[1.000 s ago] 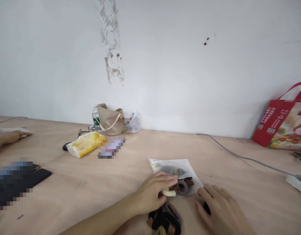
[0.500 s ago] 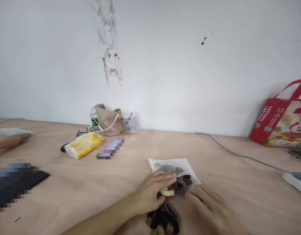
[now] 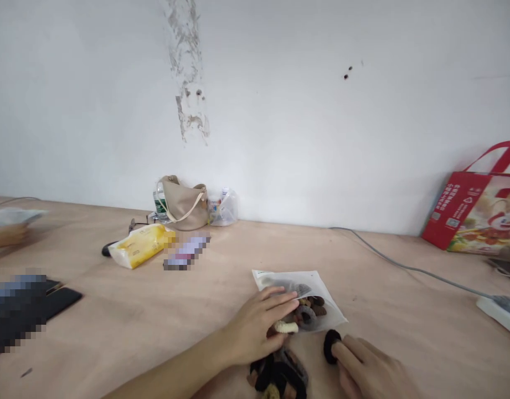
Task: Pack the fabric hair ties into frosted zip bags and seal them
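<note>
A black hair tie (image 3: 331, 346) is pinched in the closed fingers of my right hand (image 3: 369, 363), to the right of a loose pile of hair ties (image 3: 279, 374). My left hand (image 3: 258, 321) rests on the near-left part of a translucent plastic bag (image 3: 331, 313), its fingers stretched out and the thumb apart. Inside the bag lie several brown, grey and black hair ties (image 3: 315, 306). A cream hair tie (image 3: 287, 327) sits by the bag's near edge, just under my left fingers. Part of the pile is cut off by the bottom of the view.
Behind stand a beige handbag (image 3: 186, 205) and a small plastic bag (image 3: 225, 208). A yellow tissue pack (image 3: 142, 246) and a blurred-out phone (image 3: 186, 252) lie at left. Another person's hand (image 3: 8, 236) is far left. A grey cable (image 3: 404, 267) and red shopping bag (image 3: 458, 210) are at right.
My right hand has moved from the bag's near-right corner down and to the right, and a black hair tie now shows in its fingers. My left hand stays nearly in place.
</note>
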{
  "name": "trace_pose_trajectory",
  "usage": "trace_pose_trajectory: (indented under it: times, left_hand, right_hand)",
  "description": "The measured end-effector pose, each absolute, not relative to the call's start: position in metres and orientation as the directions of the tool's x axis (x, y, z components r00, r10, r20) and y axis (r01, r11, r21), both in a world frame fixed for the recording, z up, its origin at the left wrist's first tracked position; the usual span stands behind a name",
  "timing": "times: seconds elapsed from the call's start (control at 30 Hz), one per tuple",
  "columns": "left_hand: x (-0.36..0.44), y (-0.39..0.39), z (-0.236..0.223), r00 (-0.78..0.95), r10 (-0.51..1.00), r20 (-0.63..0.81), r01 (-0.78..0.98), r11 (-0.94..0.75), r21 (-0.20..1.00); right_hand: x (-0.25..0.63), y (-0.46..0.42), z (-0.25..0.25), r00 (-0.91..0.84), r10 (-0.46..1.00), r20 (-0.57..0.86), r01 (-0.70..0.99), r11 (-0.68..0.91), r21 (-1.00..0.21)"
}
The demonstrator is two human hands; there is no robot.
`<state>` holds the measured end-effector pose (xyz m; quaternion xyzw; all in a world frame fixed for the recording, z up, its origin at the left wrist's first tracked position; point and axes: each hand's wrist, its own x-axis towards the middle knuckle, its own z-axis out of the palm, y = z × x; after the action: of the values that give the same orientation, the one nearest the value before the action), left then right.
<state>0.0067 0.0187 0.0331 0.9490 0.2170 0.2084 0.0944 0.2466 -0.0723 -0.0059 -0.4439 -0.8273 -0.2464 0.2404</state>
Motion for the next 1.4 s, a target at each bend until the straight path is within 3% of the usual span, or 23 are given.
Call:
trace_pose_trajectory:
  times: [0.2, 0.4, 0.57, 0.73, 0.87, 1.1, 1.4]
  left_hand:
    - [0.006, 0.015, 0.042, 0.836, 0.474, 0.275, 0.451, -0.880, 0.147]
    - [0.012, 0.022, 0.047, 0.813, 0.429, 0.393, 0.434, -0.897, 0.080]
    - [0.021, 0.034, 0.061, 0.759, 0.462, 0.459, 0.390, -0.887, 0.249]
    - [0.024, 0.051, 0.081, 0.636, 0.682, 0.363, 0.416, -0.698, 0.583]
    - [0.026, 0.072, 0.103, 0.601, 0.745, 0.288, 0.413, -0.598, 0.687]
    - [0.026, 0.104, 0.147, 0.640, 0.765, 0.073, 0.515, -0.498, 0.698]
    - [0.024, 0.077, 0.155, 0.688, 0.716, 0.119, 0.532, -0.608, 0.589]
  right_hand:
    - [0.238, -0.066, 0.003, -0.470, 0.548, 0.692, 0.858, 0.468, 0.212]
    - [0.221, -0.049, 0.023, -0.605, 0.468, 0.644, 0.767, 0.558, 0.316]
    - [0.200, -0.012, 0.027, -0.528, 0.560, 0.638, 0.834, 0.481, 0.269]
    - [0.217, -0.008, 0.029, -0.527, 0.502, 0.686, 0.815, 0.528, 0.240]
    - [0.247, -0.015, 0.053, -0.475, 0.523, 0.708, 0.832, 0.529, 0.167]
    - [0.272, 0.002, 0.103, -0.444, 0.801, 0.402, 0.861, 0.506, -0.057]
    - [0.269, 0.001, 0.114, -0.451, 0.794, 0.408, 0.839, 0.533, -0.110]
